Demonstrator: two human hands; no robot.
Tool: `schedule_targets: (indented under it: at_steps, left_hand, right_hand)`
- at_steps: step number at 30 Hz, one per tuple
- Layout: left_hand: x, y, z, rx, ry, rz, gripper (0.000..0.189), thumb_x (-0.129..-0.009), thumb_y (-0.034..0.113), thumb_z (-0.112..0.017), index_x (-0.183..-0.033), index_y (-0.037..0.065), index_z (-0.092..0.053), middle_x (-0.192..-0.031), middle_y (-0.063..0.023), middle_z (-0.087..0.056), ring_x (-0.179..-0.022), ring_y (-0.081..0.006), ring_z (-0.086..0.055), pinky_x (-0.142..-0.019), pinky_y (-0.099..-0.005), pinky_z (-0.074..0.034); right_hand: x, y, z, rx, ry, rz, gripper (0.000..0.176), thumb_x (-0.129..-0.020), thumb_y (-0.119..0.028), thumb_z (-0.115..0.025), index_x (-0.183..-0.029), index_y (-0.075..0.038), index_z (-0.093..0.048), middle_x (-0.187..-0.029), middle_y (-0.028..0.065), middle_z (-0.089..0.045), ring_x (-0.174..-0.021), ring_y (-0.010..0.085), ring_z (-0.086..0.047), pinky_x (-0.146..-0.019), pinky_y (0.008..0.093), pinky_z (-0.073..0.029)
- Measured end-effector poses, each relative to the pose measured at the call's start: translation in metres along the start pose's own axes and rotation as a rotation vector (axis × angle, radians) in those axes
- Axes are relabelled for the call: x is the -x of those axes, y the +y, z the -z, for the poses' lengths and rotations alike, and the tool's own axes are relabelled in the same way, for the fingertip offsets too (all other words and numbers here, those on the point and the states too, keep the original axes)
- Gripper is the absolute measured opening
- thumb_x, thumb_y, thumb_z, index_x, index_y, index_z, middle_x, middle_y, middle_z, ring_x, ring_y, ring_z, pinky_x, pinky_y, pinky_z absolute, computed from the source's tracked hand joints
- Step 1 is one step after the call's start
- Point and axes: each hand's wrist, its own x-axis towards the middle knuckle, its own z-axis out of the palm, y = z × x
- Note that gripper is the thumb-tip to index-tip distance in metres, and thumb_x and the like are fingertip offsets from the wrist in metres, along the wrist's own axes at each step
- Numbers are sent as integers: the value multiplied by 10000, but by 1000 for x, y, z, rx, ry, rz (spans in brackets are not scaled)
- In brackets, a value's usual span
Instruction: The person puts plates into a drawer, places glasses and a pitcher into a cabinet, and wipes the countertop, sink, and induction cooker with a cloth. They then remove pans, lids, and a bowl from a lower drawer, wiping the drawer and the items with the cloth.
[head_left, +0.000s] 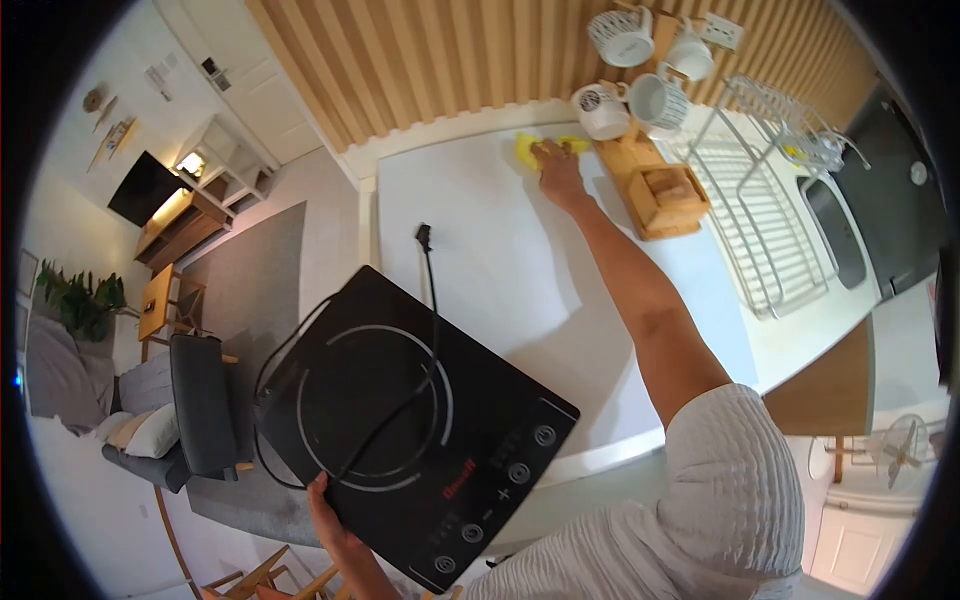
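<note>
Head view: right hand (562, 172) on yellow cloth (524, 152), grip unclear, near countertop (470, 185) far edge, beside wooden mug stand (628, 165). Left hand (338, 525) grips black induction cooktop (375, 400) over near-left corner, cord (432, 285) across top.

White mugs (623, 45) hang near a metal dish rack (762, 220), and a dark sofa (203, 405) holds pale cushions (155, 433).

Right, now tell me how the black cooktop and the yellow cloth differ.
The cooktop is black, flat and square-cornered; the cloth is yellow and crumpled. The cooktop is much larger than the cloth. The left hand holds the cooktop by its edge, while the cloth lies under the right hand on the white surface. Both have a hand on them.
</note>
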Motion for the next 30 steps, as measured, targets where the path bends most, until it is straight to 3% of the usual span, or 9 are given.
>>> schedule_targets:
  at_steps: [3, 10, 14, 16, 20, 23, 25, 26, 30]
  left_hand:
    - [3, 7, -11, -44, -10, 38, 343, -747, 264, -603, -986, 22, -564, -955, -125, -612, -820, -259, -612, -712, -351, -526]
    - [-15, 12, -8, -29, -149, 104, 357, -759, 285, -600, -1013, 36, -573, -1012, -137, -609, -875, -274, -611, -770, -375, -518]
    - [-22, 15, -14, -72, -86, 17, 354, -768, 281, -599, -1022, 36, -578, -1020, -131, -610, -899, -270, -608, -799, -383, -512]
    - [-23, 22, -20, -102, -103, 73, 357, -776, 272, -597, -1030, 22, -575, -1004, -139, -615, -879, -268, -617, -779, -385, -526]
    - [-22, 25, -25, -38, -216, 103, 353, -779, 267, -594, -1021, 10, -577, -981, -145, -620, -849, -268, -629, -739, -372, -542]
    - [-29, 29, -23, -69, -216, 99, 342, -782, 256, -591, -1013, 4, -578, -967, -151, -623, -824, -272, -636, -703, -363, -552]
    - [-29, 30, -22, -97, -191, 27, 347, -780, 256, -591, -1017, 3, -578, -972, -144, -624, -839, -269, -633, -730, -364, -545]
    - [-30, 31, -19, -102, -192, 32, 347, -780, 256, -591, -1017, 3, -578, -972, -144, -624, -839, -269, -633, -730, -364, -545]
    - [-21, 32, -31, -65, -259, 55, 341, -779, 260, -589, -1008, 8, -587, -973, -134, -628, -856, -264, -630, -764, -366, -533]
  right_hand:
    - [88, -15, 50, -66, -105, 192, 525, -726, 16, -460, -1229, -134, -497, -1328, 110, -397, -1260, 384, -293, -1059, 506, -203]
    - [294, -74, 234, -154, -435, 73, 594, -659, 77, -521, -1205, -156, -517, -1359, 63, -378, -1251, 349, -344, -1057, 473, -265]
    - [276, -21, 222, -124, -225, 51, 586, -640, 121, -456, -1177, -101, -532, -1359, 87, -385, -1252, 324, -351, -1070, 465, -227]
    - [251, 14, 227, 82, -240, -117, 621, -636, 108, -463, -1212, -120, -507, -1346, 88, -392, -1275, 301, -318, -1062, 520, -200]
    - [283, 60, 233, 223, -51, -285, 633, -677, 110, -460, -1258, -140, -472, -1354, 110, -364, -1254, 401, -302, -1032, 554, -218]
    - [336, 19, 252, 287, -14, -386, 619, -687, 114, -467, -1262, -116, -464, -1345, 140, -362, -1254, 415, -290, -1021, 557, -233]
    - [361, -19, 256, 254, -60, -349, 622, -672, 136, -455, -1262, -62, -449, -1342, 177, -347, -1241, 447, -281, -1042, 516, -222]
    - [361, -54, 262, 151, -63, -338, 550, -695, 92, -457, -1233, -21, -473, -1324, 206, -368, -1179, 486, -322, -1020, 554, -213]
    - [356, -135, 247, -36, -315, -135, 544, -699, 25, -508, -1237, -51, -481, -1366, 165, -341, -1233, 444, -313, -1041, 529, -220]
